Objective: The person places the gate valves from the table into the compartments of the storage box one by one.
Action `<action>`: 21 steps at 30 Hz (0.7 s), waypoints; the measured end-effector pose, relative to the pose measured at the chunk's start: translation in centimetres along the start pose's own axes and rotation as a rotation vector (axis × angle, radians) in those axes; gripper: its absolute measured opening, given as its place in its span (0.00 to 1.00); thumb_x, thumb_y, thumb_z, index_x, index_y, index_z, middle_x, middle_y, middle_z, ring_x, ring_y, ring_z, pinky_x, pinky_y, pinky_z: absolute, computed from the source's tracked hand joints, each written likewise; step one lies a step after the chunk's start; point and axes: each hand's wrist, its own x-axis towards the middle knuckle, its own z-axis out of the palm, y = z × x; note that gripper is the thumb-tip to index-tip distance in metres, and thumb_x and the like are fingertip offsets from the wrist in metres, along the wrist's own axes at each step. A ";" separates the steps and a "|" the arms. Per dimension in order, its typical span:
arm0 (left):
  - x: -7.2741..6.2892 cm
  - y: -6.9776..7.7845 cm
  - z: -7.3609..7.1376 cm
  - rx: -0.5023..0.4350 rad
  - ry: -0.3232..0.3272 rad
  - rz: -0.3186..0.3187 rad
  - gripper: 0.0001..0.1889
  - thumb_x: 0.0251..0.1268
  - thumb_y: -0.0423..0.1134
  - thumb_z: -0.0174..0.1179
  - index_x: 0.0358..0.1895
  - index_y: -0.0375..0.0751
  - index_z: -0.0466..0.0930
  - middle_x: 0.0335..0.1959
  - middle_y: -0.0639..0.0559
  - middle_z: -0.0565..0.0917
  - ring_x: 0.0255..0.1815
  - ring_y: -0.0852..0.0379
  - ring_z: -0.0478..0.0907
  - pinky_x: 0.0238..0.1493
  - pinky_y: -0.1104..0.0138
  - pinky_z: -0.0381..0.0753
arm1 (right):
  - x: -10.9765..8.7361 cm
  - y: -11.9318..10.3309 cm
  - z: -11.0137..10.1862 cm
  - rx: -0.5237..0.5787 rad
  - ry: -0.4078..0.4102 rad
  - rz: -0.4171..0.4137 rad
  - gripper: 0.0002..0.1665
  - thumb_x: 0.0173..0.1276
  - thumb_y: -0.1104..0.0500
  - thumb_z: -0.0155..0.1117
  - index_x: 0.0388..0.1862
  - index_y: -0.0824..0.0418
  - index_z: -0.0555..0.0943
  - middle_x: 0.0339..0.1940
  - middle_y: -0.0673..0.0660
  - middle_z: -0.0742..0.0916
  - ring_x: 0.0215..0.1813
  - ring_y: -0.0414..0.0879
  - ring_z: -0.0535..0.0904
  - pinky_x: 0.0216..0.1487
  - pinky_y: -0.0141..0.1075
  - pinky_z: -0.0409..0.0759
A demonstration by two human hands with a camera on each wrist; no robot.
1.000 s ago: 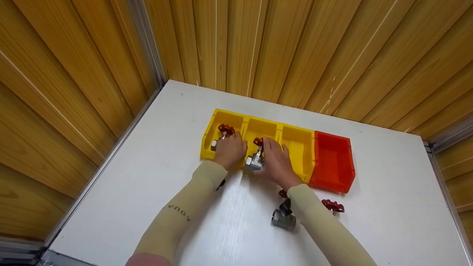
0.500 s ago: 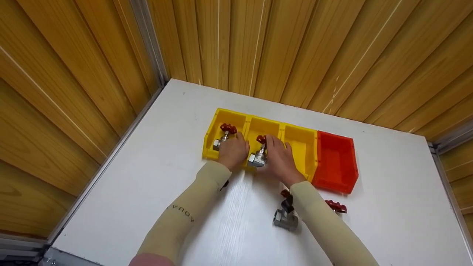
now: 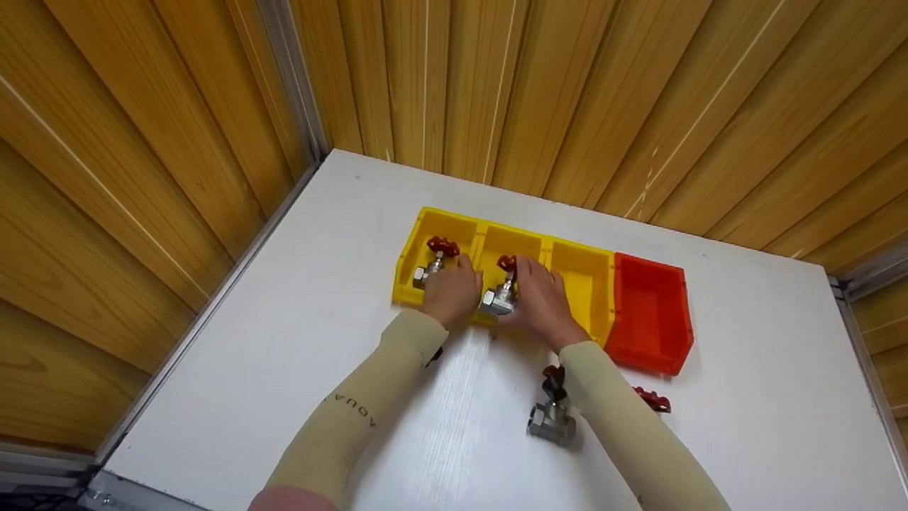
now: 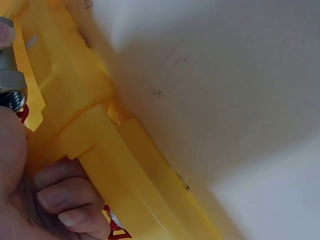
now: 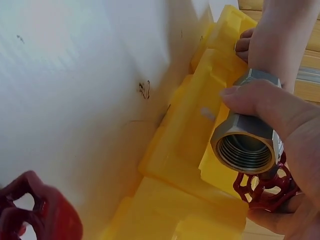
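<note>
Three yellow bins [image 3: 582, 273] and a red bin [image 3: 649, 312] stand in a row on the white table [image 3: 340, 298]. My left hand [image 3: 450, 291] grips a metal valve [image 3: 431, 264] with a red handwheel, low in the leftmost yellow bin; the left wrist view shows its grey body [image 4: 9, 75] by my thumb. My right hand [image 3: 540, 301] grips a second valve [image 3: 499, 298] over the front of the middle-left yellow bin. In the right wrist view its threaded mouth [image 5: 245, 147] faces the camera, with the red handwheel [image 5: 262, 186] below.
Another metal valve [image 3: 552, 420] with a dark handle lies on the table near my right forearm. A red handwheel [image 3: 654, 399] shows just right of that arm, and one [image 5: 35, 210] also appears low in the right wrist view. Wooden walls close the table's far and left sides.
Both hands have pushed their valves a little farther forward. The right hand's valve has gone from the bin's front lip to over the bin.
</note>
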 end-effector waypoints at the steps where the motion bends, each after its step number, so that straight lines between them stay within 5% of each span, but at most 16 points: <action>1: 0.0 0.0 0.0 0.008 -0.004 0.001 0.27 0.77 0.53 0.40 0.59 0.31 0.67 0.17 0.51 0.74 0.14 0.56 0.69 0.14 0.65 0.67 | 0.1 0.0 0.0 -0.001 0.000 -0.001 0.64 0.48 0.50 0.80 0.75 0.62 0.52 0.72 0.63 0.67 0.72 0.57 0.62 0.75 0.56 0.49; 12: -0.1 0.2 -0.4 0.043 -0.070 -0.013 0.30 0.78 0.54 0.35 0.67 0.32 0.62 0.14 0.53 0.68 0.13 0.58 0.62 0.14 0.67 0.59 | 1.0 0.7 -0.1 0.052 -0.058 0.031 0.67 0.47 0.53 0.81 0.77 0.62 0.48 0.76 0.62 0.60 0.76 0.58 0.57 0.77 0.55 0.47; 21: -0.2 0.1 -0.5 0.089 -0.041 0.010 0.30 0.78 0.54 0.36 0.66 0.32 0.64 0.12 0.54 0.68 0.09 0.59 0.60 0.11 0.67 0.57 | 1.7 1.0 -0.2 0.077 -0.053 0.029 0.67 0.45 0.54 0.82 0.77 0.61 0.50 0.74 0.60 0.63 0.73 0.57 0.60 0.76 0.53 0.53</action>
